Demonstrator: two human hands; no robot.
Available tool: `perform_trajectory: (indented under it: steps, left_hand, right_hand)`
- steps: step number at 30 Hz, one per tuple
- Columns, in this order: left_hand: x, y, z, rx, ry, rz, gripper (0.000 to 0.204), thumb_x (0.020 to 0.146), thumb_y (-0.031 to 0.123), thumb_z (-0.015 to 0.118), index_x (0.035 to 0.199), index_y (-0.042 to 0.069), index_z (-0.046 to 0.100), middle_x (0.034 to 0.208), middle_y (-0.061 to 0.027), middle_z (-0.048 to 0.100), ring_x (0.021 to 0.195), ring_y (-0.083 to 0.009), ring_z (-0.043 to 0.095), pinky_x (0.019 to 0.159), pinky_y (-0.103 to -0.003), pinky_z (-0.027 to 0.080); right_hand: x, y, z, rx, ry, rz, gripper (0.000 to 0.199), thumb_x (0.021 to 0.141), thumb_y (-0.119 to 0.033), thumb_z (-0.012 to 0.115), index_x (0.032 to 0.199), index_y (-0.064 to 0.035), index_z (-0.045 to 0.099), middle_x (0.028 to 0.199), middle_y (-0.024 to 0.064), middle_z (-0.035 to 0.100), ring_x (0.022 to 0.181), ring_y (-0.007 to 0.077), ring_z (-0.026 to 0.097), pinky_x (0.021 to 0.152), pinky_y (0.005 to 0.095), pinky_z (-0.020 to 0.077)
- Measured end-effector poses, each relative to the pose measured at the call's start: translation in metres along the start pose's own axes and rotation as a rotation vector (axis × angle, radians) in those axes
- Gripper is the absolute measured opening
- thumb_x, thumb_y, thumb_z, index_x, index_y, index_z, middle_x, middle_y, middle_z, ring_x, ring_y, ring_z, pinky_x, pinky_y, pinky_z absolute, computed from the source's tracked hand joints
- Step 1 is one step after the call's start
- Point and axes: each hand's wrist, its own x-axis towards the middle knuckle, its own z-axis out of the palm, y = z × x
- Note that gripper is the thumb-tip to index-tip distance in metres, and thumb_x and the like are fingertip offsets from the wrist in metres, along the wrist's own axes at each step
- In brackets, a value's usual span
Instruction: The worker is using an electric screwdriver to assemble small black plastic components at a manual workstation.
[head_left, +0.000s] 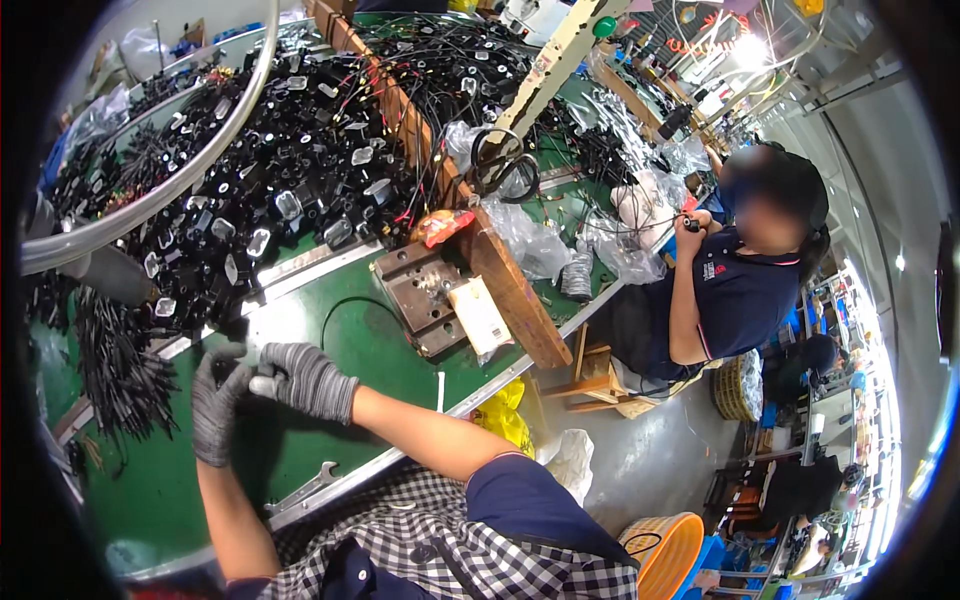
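Gloved left hand (218, 405) and right hand (308, 381) hover close together over the green counter (395, 375).
Fingers curl; I cannot tell whether they grip anything. 1 black cable bundle (118, 365) lies beside the left hand.

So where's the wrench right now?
In the head view, the wrench lies left of centre, toward the bottom, along the near metal edge of the green bench, below the gloved right hand in the picture.
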Motion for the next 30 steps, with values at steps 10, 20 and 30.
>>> perform_trajectory:
  steps: [10,20,30]
  left_hand:
    - [-0.001,-0.011,-0.011,0.11,0.029,0.041,0.032,0.091,0.033,0.049,0.102,0.005,0.06,0.074,0.0029,0.049,0.069,-0.0067,0.044,0.062,-0.021,0.036]
    - [0.007,-0.034,-0.023,0.544,-0.011,0.372,0.026,0.091,0.012,0.041,0.105,-0.001,0.059,0.105,-0.0185,0.06,0.1,-0.0295,0.058,0.089,-0.035,0.043]
    - [-0.002,-0.003,-0.007,0.139,0.077,0.077,0.04,0.094,0.035,0.041,0.103,0.002,0.061,0.088,-0.0109,0.063,0.085,-0.0177,0.059,0.074,-0.03,0.047]
  right_hand:
    - [0.001,0.028,0.03,0.153,0.09,-0.121,0.026,0.085,-0.027,0.055,0.081,-0.0012,0.056,0.07,0.0177,0.057,0.066,0.0334,0.055,0.062,0.0387,0.0445]
    - [0.003,-0.009,0.008,-0.066,0.021,-0.107,0.036,0.086,-0.037,0.053,0.098,-0.0042,0.061,0.083,0.0178,0.062,0.079,0.0347,0.059,0.07,0.0405,0.047]
    - [0.006,-0.014,-0.012,0.281,-0.229,0.292,0.031,0.086,-0.032,0.055,0.082,-0.0017,0.058,0.063,0.0099,0.054,0.057,0.0223,0.052,0.055,0.0344,0.0417]
